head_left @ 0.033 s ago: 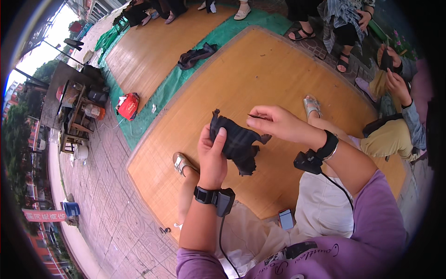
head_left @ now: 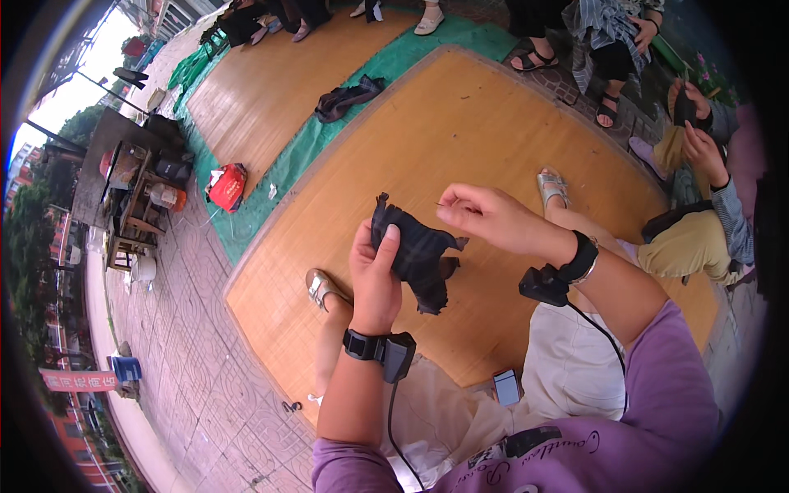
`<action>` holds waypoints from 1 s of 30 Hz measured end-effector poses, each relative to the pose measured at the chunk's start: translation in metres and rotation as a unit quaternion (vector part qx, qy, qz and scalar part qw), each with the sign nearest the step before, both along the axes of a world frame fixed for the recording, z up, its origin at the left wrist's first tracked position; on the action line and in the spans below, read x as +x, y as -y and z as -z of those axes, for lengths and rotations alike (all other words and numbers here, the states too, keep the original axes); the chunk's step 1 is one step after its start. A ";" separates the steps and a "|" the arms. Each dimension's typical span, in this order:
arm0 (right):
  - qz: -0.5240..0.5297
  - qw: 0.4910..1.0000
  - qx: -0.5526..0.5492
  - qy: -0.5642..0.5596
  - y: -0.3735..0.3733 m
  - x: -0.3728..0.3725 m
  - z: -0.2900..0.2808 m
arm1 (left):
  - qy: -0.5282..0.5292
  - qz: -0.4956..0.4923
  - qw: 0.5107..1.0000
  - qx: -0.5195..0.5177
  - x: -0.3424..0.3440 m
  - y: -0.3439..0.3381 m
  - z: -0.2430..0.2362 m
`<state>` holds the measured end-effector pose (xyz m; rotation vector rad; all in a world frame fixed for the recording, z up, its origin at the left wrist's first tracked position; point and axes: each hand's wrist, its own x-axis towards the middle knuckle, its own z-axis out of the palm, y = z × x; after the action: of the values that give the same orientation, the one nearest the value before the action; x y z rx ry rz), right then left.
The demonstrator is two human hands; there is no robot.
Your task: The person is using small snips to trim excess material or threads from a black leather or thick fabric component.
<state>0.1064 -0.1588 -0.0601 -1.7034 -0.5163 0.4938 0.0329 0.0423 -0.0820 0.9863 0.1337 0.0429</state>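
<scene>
Cloth piece (head_left: 421, 259), one, dark, thin and ragged-edged, hangs above the near mat (head_left: 485, 107), clamped between thumb and fingers of the left hand (head_left: 376, 273); that thumb covers part of it; the right hand (head_left: 493, 218) is just beside the cloth, its grip together on one thin sliver (head_left: 440, 204), too fine to identify. Second, far mat (head_left: 271, 90), likewise smooth and yellow-brown, borders a creased green sheet (head_left: 477, 39); one crumpled dark garment (head_left: 349, 99), one red bag (head_left: 226, 187) and one phone (head_left: 506, 388) counted; two black wrist devices (head_left: 400, 356) worn.
</scene>
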 end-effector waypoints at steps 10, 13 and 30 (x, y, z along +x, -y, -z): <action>-0.078 0.996 -0.046 0.003 0.004 -0.006 -0.012 | -0.022 -0.003 0.997 0.069 -0.004 0.004 -0.002; -0.110 0.993 -0.045 -0.026 0.006 -0.001 -0.005 | -0.011 0.002 0.994 0.106 -0.006 0.005 -0.004; -0.107 0.991 -0.052 -0.060 0.006 0.001 -0.003 | 0.001 0.021 0.985 0.172 -0.008 0.006 -0.006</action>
<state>0.1078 -0.1645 -0.0575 -1.7140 -0.5984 0.7854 0.0254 0.0359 -0.0764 1.3330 0.1040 0.0283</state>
